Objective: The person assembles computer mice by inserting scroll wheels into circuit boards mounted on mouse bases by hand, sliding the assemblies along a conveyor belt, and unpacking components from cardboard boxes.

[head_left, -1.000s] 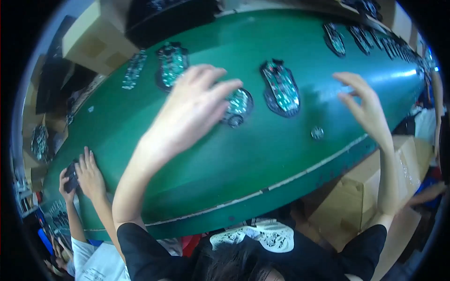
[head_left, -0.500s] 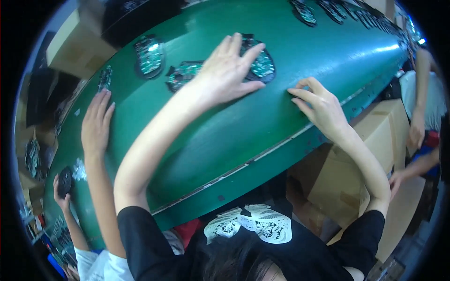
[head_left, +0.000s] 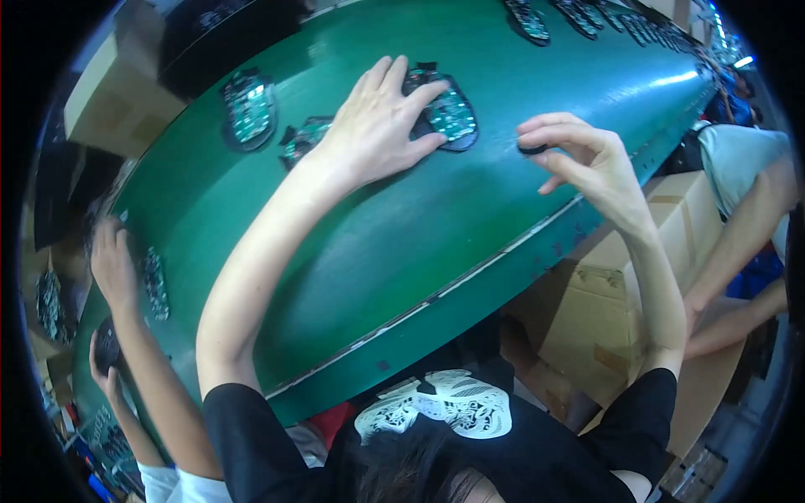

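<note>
Resting flat on the green belt point(head_left: 402, 243), your left hand point(head_left: 377, 126) has its fingers spread wide over a circuit board point(head_left: 444, 113). That board is green and shiny and sits in a dark oval tray, in the middle of the belt toward the far side. Your fingertips touch it, but the hand grips nothing.

Your right hand point(head_left: 587, 163) is just right of the board, lifted a little off the belt. Its fingers are curled, and the thumb and first fingers pinch a small black round piece point(head_left: 532, 149).

Left of your left hand lies a second board point(head_left: 303, 138), and farther left a third board in an oval tray point(head_left: 248, 109). More boards point(head_left: 579, 15) sit in a row along the far right. The belt is smooth and a bit glossy.

Brown cardboard boxes point(head_left: 616, 277) stand under the belt's near edge on the right; I cannot tell what is in them. Another person's hand point(head_left: 113, 264) rests on the belt at the left by one more small board point(head_left: 155, 283). Another person's arm point(head_left: 742, 230) shows at the right.
</note>
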Demonstrator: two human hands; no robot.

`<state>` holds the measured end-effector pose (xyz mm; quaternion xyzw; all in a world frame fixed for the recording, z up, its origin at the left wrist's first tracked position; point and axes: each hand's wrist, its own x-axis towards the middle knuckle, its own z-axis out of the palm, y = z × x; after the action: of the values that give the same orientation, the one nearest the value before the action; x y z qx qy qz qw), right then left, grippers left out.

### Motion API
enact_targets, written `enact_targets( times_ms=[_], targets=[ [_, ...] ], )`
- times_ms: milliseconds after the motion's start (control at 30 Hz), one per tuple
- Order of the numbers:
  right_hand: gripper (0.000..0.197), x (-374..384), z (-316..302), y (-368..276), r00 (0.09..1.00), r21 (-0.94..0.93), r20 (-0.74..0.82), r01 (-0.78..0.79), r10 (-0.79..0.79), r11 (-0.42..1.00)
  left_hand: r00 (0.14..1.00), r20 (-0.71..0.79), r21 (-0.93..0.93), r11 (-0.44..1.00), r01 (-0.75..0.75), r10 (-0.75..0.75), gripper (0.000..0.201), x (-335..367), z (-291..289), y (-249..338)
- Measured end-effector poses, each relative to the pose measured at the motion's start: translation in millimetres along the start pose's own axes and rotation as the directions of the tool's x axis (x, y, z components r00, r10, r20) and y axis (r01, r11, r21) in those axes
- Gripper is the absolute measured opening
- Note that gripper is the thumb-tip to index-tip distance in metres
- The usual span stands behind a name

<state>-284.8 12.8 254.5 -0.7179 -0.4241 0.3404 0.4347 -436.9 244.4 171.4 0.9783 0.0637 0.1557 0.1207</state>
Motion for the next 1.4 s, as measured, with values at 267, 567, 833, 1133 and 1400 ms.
enact_targets(
  times_ms=[267,567,833,1133,1400],
  targets=[
    [0.035,2,21,0,0.999,-0.081,-0.024,0.044,-0.046,0.996,0.987,0.12,-0.027,0.995,-0.101,0.103,0.069,-39,-17,56],
    [0.033,8,45,7,0.972,-0.303,0.055,0.232,-0.227,0.924,0.959,0.26,-0.072,0.993,-0.093,0.108,0.074,-80,-33,81],
    [0.029,2,58,1,0.939,-0.504,0.063,0.322,-0.338,0.801,0.968,0.219,-0.018,0.992,-0.121,0.122,0.072,-80,-31,82],
    [0.017,8,66,-8,0.934,-0.677,0.164,0.341,-0.319,0.652,0.964,0.232,-0.031,0.991,-0.127,0.131,0.071,-76,-27,82],
    [0.027,-1,44,-23,0.948,-0.612,0.236,0.314,-0.212,0.726,0.961,0.183,0.054,0.974,-0.219,0.206,0.07,-66,-30,89]
  ],
)
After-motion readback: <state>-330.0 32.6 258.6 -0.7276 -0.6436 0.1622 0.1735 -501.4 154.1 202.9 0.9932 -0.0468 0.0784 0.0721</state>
